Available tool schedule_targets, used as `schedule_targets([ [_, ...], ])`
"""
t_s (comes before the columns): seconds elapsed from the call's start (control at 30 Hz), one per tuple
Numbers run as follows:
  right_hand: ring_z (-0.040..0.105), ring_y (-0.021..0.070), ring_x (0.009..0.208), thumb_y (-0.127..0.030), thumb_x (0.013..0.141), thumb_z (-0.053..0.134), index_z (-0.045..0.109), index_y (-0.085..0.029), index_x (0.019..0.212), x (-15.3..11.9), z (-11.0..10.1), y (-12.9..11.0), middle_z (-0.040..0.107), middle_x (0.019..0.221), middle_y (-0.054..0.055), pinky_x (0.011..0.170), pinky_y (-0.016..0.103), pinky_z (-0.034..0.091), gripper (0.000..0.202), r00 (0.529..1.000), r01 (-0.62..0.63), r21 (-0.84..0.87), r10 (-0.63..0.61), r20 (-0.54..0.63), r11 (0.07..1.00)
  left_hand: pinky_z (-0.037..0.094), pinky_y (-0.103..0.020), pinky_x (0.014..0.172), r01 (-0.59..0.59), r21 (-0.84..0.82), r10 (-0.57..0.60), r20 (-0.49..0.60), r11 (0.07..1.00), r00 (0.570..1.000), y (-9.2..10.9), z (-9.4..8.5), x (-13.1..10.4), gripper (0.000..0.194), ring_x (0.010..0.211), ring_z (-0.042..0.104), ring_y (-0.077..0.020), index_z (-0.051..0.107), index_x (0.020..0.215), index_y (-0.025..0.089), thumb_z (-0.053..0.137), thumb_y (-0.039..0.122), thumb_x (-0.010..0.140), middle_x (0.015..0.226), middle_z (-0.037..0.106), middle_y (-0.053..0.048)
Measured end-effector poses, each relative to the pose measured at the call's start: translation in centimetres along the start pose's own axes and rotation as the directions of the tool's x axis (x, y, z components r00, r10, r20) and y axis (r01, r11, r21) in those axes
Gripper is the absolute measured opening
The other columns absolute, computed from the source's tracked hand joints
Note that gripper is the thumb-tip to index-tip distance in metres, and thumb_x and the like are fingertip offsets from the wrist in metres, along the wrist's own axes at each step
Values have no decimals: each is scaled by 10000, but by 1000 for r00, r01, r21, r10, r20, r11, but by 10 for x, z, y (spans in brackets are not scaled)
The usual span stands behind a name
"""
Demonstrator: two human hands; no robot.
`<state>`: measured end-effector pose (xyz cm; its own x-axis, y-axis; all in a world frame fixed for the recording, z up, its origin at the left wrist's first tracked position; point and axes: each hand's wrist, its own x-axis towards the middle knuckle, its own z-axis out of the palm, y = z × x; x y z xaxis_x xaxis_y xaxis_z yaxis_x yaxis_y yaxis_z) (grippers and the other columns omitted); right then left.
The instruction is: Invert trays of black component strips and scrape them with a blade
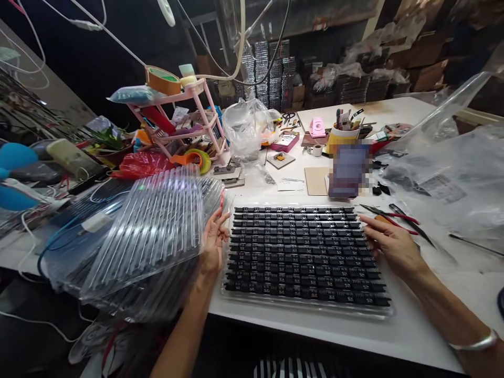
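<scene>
A clear plastic tray [307, 308] lies on the white table in front of me. It holds several rows of black connector-like strips [301, 257] with small pale marks. At its left edge is my left hand [213, 241], fingers curled against the rim, partly turned palm up. My right hand [394, 245] grips the opposite edge, thumb above and the other fingers lower along the side. Left of the tray, a stack of clear ridged trays [153, 226] overhangs the table's front edge, close beside my left hand.
Pliers with red handles [397, 215] and tweezers lie beyond my right hand. Clear plastic bags [452, 173] cover the right side. At the back stand a pink rack [197, 113] with tape rolls and a yellow pen cup [340, 137]. A blue fan [18, 176] is far left.
</scene>
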<state>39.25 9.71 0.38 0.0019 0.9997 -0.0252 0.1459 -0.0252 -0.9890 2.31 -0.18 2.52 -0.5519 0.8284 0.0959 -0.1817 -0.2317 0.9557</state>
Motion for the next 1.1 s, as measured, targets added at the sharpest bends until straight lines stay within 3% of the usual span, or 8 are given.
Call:
schedule_targets([
  [0.1, 428, 99, 419, -379, 647, 715, 671, -163, 1123, -2, 0, -2, 498, 540, -33, 324, 224, 350, 525, 993, -118, 85, 119, -5, 989, 440, -217, 629, -4, 0, 4, -3, 1000, 1000, 0, 0, 0, 428, 631, 505, -66, 571, 1201, 189, 530, 457, 871, 1161, 647, -122],
  [0.27, 429, 88, 440, -385, 657, 725, 667, -153, 1123, -4, 1, -4, 506, 580, -30, 332, 213, 320, 523, 998, -43, 124, 49, -41, 991, 445, -218, 648, -3, 7, 3, 5, 1000, 1000, 1, 0, -1, 427, 646, 511, -68, 568, 1209, 185, 516, 453, 881, 1185, 634, -126],
  [0.67, 432, 76, 427, -381, 677, 693, 645, -99, 1145, -4, 4, -10, 510, 577, -30, 355, 206, 289, 548, 999, 0, 163, 7, -44, 987, 452, -205, 653, -5, 8, 5, 12, 1000, 1000, -2, -1, 4, 398, 652, 515, -72, 612, 1167, 197, 549, 441, 860, 1136, 651, -112],
  [0.73, 429, 82, 428, -395, 692, 660, 632, -87, 1169, -3, 4, -9, 510, 576, -26, 356, 209, 286, 568, 999, 9, 111, -4, -40, 994, 452, -198, 655, 5, 12, -5, 13, 1000, 1000, -2, -1, 4, 409, 656, 515, -69, 610, 1173, 197, 558, 448, 855, 1133, 651, -106],
  [0.93, 439, 122, 427, -370, 789, 462, 668, -73, 1112, 3, 3, -3, 508, 494, -11, 397, 241, 354, 485, 994, 74, -315, -44, 101, 946, 445, -182, 633, 100, 102, -101, 7, 990, 995, -9, -3, 8, 512, 685, 524, -71, 575, 1229, 187, 573, 506, 829, 1122, 646, -103],
  [1.1, 591, 172, 627, -285, 832, 428, 700, -131, 1056, 5, 2, -5, 683, 724, 50, 603, 273, 467, 385, 986, 132, -495, -65, 152, 859, 394, -144, 534, 154, 184, -157, 5, 971, 988, -14, -2, 14, 556, 661, 494, -51, 638, 1130, 152, 645, 553, 744, 1105, 647, -95],
])
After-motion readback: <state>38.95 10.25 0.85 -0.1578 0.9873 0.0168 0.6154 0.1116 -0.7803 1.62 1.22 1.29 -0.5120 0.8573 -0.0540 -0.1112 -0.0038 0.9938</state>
